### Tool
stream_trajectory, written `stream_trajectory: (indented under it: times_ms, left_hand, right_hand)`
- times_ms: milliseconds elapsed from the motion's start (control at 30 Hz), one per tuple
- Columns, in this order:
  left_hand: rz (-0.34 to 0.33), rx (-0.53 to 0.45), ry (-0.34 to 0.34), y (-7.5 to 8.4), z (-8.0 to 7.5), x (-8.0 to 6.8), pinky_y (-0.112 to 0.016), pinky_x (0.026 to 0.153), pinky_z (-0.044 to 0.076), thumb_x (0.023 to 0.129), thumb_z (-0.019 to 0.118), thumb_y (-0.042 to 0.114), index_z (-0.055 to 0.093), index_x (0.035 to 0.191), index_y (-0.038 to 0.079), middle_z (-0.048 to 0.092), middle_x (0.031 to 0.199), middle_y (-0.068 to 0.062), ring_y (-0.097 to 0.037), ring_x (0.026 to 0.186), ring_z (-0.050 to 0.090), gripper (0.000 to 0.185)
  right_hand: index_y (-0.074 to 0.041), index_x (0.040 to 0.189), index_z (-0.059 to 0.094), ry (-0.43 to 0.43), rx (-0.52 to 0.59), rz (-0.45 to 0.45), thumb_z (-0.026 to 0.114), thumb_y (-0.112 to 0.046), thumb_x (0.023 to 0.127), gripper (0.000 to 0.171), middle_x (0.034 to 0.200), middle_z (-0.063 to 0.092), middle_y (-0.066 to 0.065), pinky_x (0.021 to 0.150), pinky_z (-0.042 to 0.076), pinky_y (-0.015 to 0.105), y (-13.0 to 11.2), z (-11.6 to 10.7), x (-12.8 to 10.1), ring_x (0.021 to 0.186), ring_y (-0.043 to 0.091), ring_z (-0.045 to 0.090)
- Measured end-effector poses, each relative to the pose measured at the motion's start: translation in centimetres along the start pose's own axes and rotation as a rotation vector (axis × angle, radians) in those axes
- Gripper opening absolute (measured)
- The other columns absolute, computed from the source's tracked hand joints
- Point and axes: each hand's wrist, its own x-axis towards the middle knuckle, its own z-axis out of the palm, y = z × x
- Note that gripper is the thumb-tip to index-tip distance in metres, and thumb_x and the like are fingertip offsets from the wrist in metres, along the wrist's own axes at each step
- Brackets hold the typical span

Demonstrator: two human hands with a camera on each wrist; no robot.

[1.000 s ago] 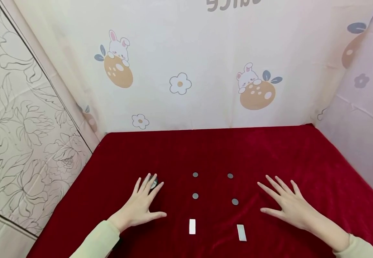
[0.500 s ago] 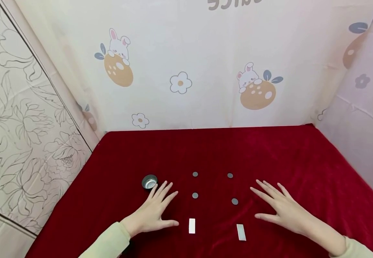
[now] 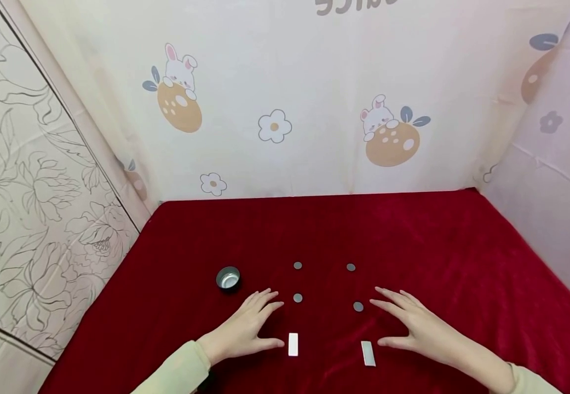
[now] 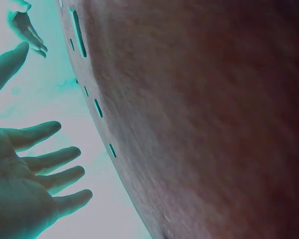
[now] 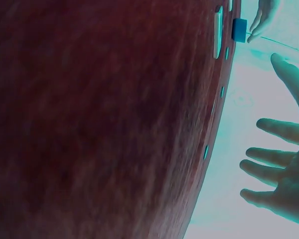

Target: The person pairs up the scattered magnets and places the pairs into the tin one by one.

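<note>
Here, left hand (image 3: 245,330) beside left plate (image 3: 293,345), right hand (image 3: 415,325) near right plate (image 3: 367,353)

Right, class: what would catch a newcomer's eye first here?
Two open hands, the left hand and right hand, spread over a deep red cloth. Between them lie four small grey discs and two white strips. A small metal cup stands to the left.

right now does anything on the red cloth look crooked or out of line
Slightly. The right bar lies tilted, while the left bar lies straight. The near right disc sits a little off its column. Nothing spilled or damaged.
</note>
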Motion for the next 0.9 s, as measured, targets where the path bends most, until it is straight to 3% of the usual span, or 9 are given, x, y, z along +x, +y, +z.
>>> stream_trajectory:
  times_ms: [67,200,367,567,900]
  left_hand:
    - [-0.005,-0.005,-0.001,0.0,0.1,0.1,-0.044,0.102,0.024,0.082,0.049,0.055,0.041,0.129,0.008,0.034,0.136,-0.011,-0.027,0.128,0.026,0.067]
    - [-0.008,-0.005,0.008,0.3,0.2,0.1,-0.041,0.098,0.032,0.083,0.052,0.05,0.043,0.128,0.008,0.039,0.132,-0.009,-0.024,0.124,0.033,0.062]
    - [0.013,-0.007,0.023,0.6,0.4,0.2,-0.035,0.092,0.039,0.083,0.057,0.043,0.045,0.125,0.009,0.044,0.123,-0.004,-0.018,0.112,0.043,0.055]
    - [0.027,-0.034,-0.009,0.9,0.5,0.5,-0.029,0.087,0.041,0.083,0.059,0.04,0.048,0.122,0.009,0.048,0.114,0.0,-0.011,0.102,0.046,0.051]
    - [0.024,-0.059,-0.092,1.5,1.0,1.2,-0.02,0.082,0.041,0.081,0.063,0.035,0.052,0.116,0.009,0.05,0.104,0.004,-0.005,0.092,0.046,0.045]
  right_hand:
    - [-0.017,0.119,0.055,-0.006,0.005,0.023,0.066,-0.049,0.07,0.06,0.126,0.047,0.005,0.087,0.037,0.032,-0.4,0.0,0.0,0.11,0.028,0.045]
    - [-0.015,0.115,0.057,-0.014,0.006,0.005,0.066,-0.049,0.07,0.057,0.122,0.049,0.003,0.079,0.044,0.033,-0.8,0.0,0.2,0.106,0.02,0.047]
    - [-0.012,0.108,0.059,-0.039,0.076,-0.04,0.068,-0.043,0.072,0.049,0.112,0.052,0.0,0.076,0.046,0.029,-1.2,0.2,0.3,0.099,0.017,0.049]
    - [-0.009,0.103,0.06,-0.072,0.147,-0.09,0.071,-0.037,0.071,0.044,0.102,0.051,-0.007,0.074,0.045,0.023,-1.3,0.7,0.4,0.092,0.009,0.049]
    - [-0.011,0.1,0.057,-0.262,0.352,-0.016,0.071,-0.037,0.072,0.041,0.093,0.05,-0.012,0.068,0.045,0.023,-1.7,1.0,0.6,0.082,0.005,0.05]
